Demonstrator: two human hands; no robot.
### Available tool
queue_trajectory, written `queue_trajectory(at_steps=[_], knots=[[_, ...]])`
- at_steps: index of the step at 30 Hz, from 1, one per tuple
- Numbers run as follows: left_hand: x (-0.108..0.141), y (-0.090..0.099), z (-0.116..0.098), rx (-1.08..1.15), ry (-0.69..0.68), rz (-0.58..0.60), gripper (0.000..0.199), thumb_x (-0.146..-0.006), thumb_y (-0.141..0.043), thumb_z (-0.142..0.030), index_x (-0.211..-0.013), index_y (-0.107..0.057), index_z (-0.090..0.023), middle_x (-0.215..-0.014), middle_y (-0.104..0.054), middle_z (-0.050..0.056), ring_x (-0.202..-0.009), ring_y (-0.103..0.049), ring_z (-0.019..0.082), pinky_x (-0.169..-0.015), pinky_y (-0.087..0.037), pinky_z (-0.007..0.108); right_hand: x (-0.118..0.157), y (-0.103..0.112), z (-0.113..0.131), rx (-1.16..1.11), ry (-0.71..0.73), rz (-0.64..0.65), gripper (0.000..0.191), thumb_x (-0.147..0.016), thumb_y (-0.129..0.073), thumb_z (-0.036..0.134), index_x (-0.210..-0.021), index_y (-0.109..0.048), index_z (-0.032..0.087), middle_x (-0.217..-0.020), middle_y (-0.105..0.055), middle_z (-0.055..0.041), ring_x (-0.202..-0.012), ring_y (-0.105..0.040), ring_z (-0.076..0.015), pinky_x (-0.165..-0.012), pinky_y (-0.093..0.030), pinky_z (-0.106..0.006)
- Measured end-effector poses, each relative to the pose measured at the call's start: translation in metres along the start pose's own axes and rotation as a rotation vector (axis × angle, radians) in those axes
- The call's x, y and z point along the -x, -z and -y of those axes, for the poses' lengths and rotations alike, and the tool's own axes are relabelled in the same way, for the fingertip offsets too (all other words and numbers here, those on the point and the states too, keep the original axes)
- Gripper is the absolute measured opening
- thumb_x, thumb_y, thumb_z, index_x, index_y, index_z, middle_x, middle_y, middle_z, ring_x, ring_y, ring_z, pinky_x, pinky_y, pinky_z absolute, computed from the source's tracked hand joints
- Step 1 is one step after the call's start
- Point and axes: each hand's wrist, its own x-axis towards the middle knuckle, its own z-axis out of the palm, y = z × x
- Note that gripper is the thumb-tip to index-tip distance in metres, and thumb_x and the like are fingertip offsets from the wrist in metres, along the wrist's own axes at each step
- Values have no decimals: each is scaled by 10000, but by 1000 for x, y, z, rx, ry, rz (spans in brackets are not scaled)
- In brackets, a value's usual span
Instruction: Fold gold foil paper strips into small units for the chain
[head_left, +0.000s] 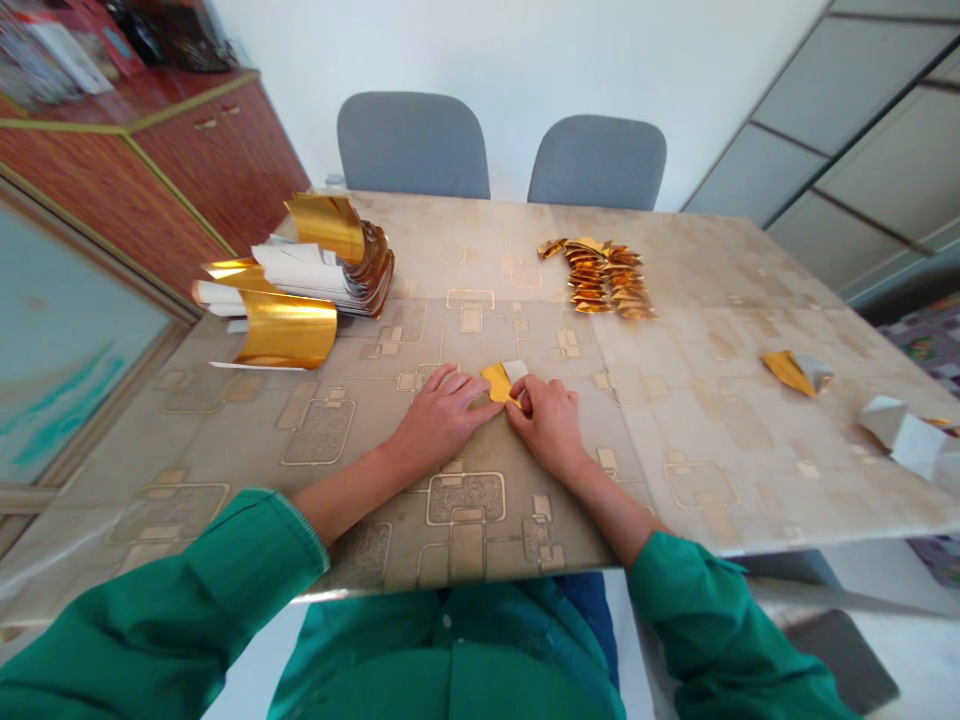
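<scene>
At the bottom edge of the frame is the front of a green shirt [450, 665], its sleeves reaching up from the lower left and lower right. Just above the middle of the tabletop's near edge, the left hand [440, 408] lies low over the table [701, 410], partly open, fingers gently bent and thumb stretched out to the small gold paper piece [496, 382]. The hand is too small in view to tell whether it grips the paper or only steadies it. The right hand [553, 422] is curled in, thumb and fingertips pinched on the paper's right side. That piece sits at the centre of the frame, between the two hands, with a white flap at its upper right.

At the right of the frame lie a folded gold-and-white piece [791, 371] and, nearer the edge, some white paper [904, 435]. To the left, a curved gold sheet [291, 328] rests against a thick stack of sheets [367, 280]. Right of centre, farther back, folded gold pieces [589, 285] stand packed in two rows.

Beyond the table's far edge are two grey chairs [412, 145] before a pale wall [510, 45], with a reddish-brown cabinet [206, 160] at upper left.
</scene>
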Motion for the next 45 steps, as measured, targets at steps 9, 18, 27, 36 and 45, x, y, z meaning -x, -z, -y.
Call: queue_trajectory(at_steps=[9,18,27,36,45], knots=[[5,4,-3,18,131,9,274,-945,-542,-179,-1129,-712,-289,-1194,-639,72,-1085,-547,263,-1083,-344,537,-3,7,-12,-118,23,83,191,-857,-549,186,-1014,-644,241,-731,-632,25,-811,-532,-188,-710,-249,-300],[-3,-7,-7,50,51,-74,219,-990,-499,-193,-1100,-688,-174,-1103,-672,75,-1017,-569,219,-1013,-415,401,-1,5,-12,-40,129,59,242,-858,-514,144,-1041,-662,198,-743,-646,-12,-811,-535,-207,-727,-301,-312],[-12,-13,-1,118,35,-13,180,-982,-548,-253,-1105,-674,-216,-1109,-684,40,-1070,-604,205,-1080,-340,449,-8,13,-35,-147,221,-45,299,-865,-490,106,-1106,-653,178,-874,-642,-58,-845,-566,-219,-799,-428,-340],[-6,-15,19,239,-141,-113,204,-997,-514,-244,-1047,-685,-144,-1088,-705,70,-1031,-620,191,-992,-454,356,-4,19,-33,-92,448,101,241,-889,-602,160,-1103,-685,235,-1054,-640,-71,-1004,-541,-240,-888,-432,-403],[-6,-16,15,188,-119,-115,131,-961,-601,-285,-987,-711,-218,-1037,-692,34,-982,-607,193,-901,-474,347,-9,24,-44,-121,585,166,295,-860,-720,349,-1138,-674,264,-1147,-653,-68,-1056,-560,-243,-901,-446,-428]])
